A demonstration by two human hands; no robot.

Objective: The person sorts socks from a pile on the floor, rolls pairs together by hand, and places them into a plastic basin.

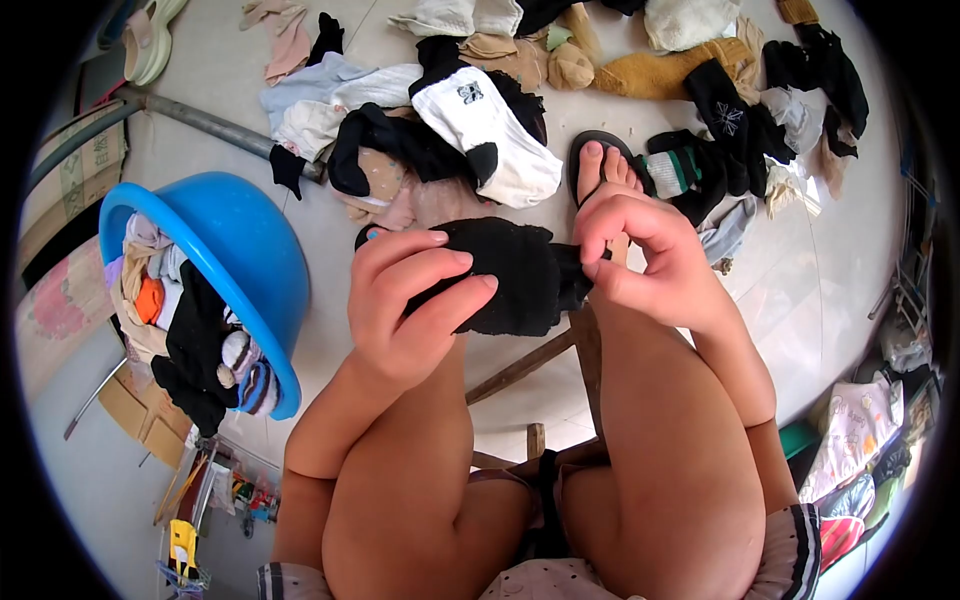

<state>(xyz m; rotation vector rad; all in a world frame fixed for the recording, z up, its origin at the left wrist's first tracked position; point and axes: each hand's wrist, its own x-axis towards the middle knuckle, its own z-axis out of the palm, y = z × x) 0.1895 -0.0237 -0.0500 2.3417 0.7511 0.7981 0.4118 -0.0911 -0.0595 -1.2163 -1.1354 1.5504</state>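
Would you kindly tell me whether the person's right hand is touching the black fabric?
Touching: the head view shows the right hand pinching one end of the black fabric between thumb and forefinger.

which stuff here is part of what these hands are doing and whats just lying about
Likely in the job:
black cloth, probably a sock, between left hand and right hand
white sock
mustard sock
blue tub

Apparently just lying about:
pale clog
cardboard box
printed bag
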